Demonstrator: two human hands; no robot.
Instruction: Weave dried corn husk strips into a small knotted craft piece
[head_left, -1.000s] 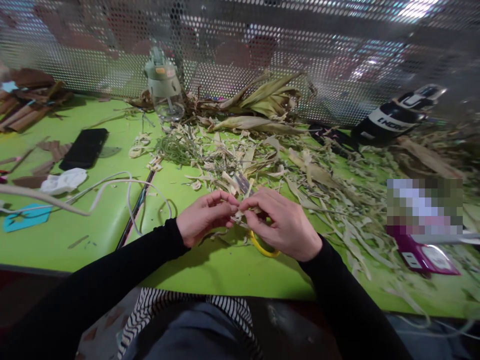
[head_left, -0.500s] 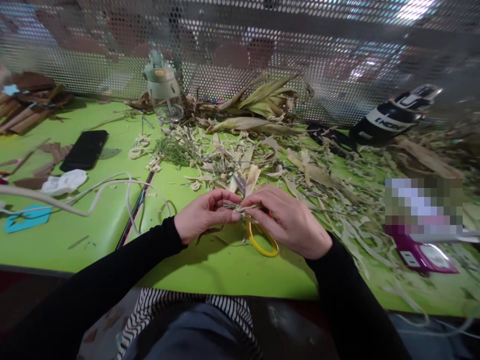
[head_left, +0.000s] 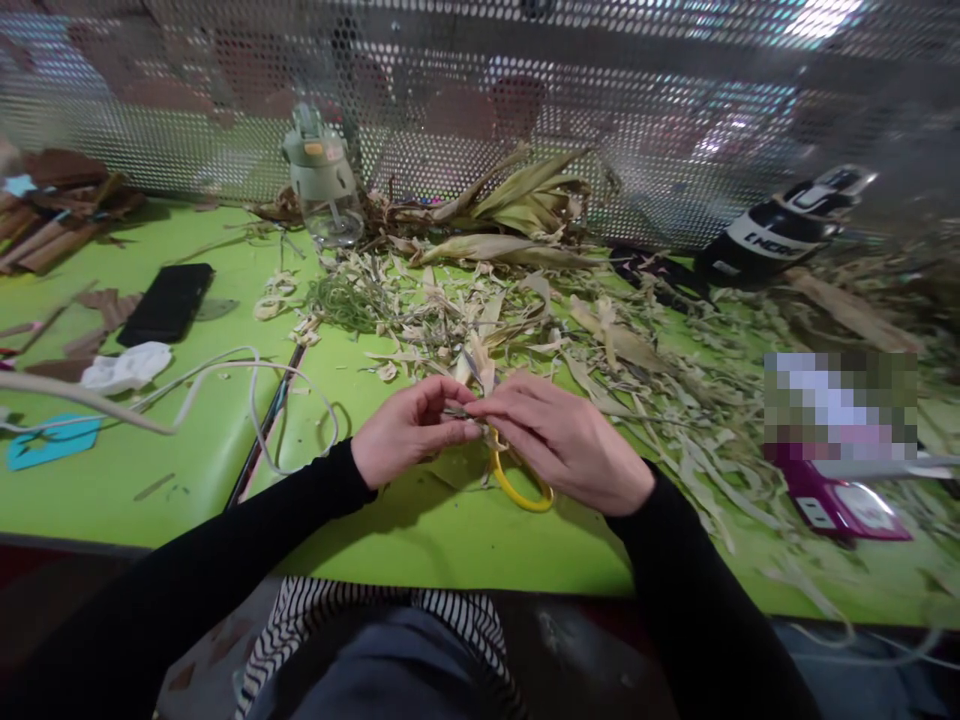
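Over the front middle of the table, my left hand (head_left: 412,428) and my right hand (head_left: 566,438) meet fingertip to fingertip. Both pinch a small bundle of dried corn husk strips (head_left: 481,370), whose pale ends stick up between them. My left thumb presses against its forefinger. The right fingers partly hide the bundle, so its lower part shows poorly. Under my right palm a yellow loop handle (head_left: 525,497), seemingly of scissors, lies on the table; its other parts are covered. Behind the hands spreads a heap of husk shreds (head_left: 442,310).
On the green table (head_left: 450,550), whole dried husks (head_left: 517,200) lie by a perforated metal screen (head_left: 465,60). A clear bottle (head_left: 326,185), phone (head_left: 166,303), white cable (head_left: 255,400) and blue tag (head_left: 56,442) are left. A black bottle (head_left: 780,235) and purple packet (head_left: 840,503) are right.
My right fingertips have shifted slightly left over the bundle, and its upright ends have moved a little left too. Both hands keep their pinch.
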